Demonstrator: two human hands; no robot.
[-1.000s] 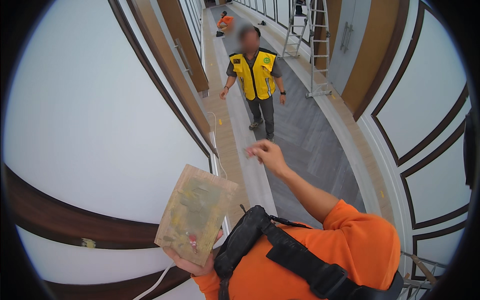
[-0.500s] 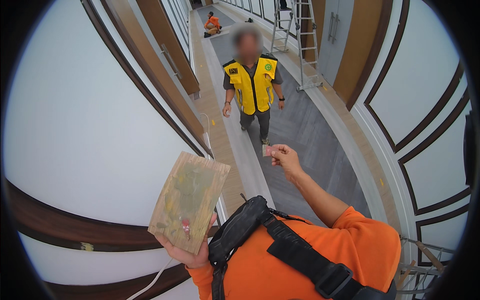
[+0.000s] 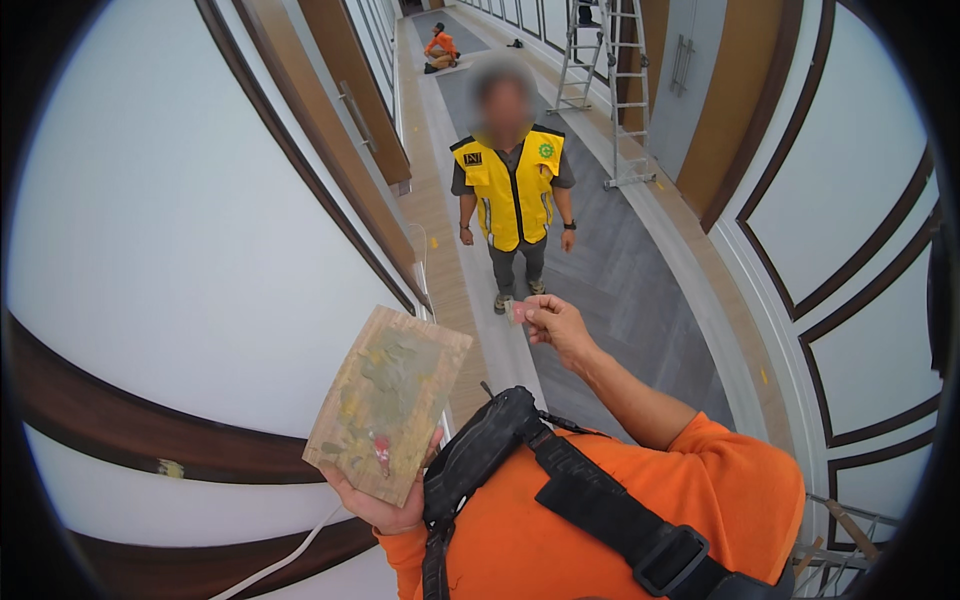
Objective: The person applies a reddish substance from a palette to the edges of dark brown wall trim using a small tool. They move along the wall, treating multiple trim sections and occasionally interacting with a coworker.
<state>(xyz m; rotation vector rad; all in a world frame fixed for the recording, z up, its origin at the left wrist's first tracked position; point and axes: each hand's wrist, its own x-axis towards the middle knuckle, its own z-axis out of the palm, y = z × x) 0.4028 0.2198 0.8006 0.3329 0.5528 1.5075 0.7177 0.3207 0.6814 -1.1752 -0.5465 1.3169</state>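
My left hand (image 3: 385, 510) is wrapped round the lower end of a flat wooden board (image 3: 325, 425), holding it tilted up beside the wall. Grey-green paste (image 3: 385, 360) is smeared over the board's face, with a small red-and-white mark (image 3: 382, 455) near the bottom. Out in front, my right hand (image 3: 562, 330) pinches a small flat reddish spreader (image 3: 516, 312), its far edge coated with greyish paste. The spreader is apart from the board, to its upper right.
A person in a yellow vest (image 3: 515, 200) stands facing me in the corridor. Farther back, another person in orange (image 3: 440, 50) is low on the floor. A stepladder (image 3: 628, 110) stands at right. A brown wall moulding (image 3: 130, 430) with a pale patch (image 3: 171, 468) runs at left.
My right hand with the spreader has shifted slightly left and down, toward the board. The yellow-vested person has stepped closer, arms now lower. The view has moved a little.
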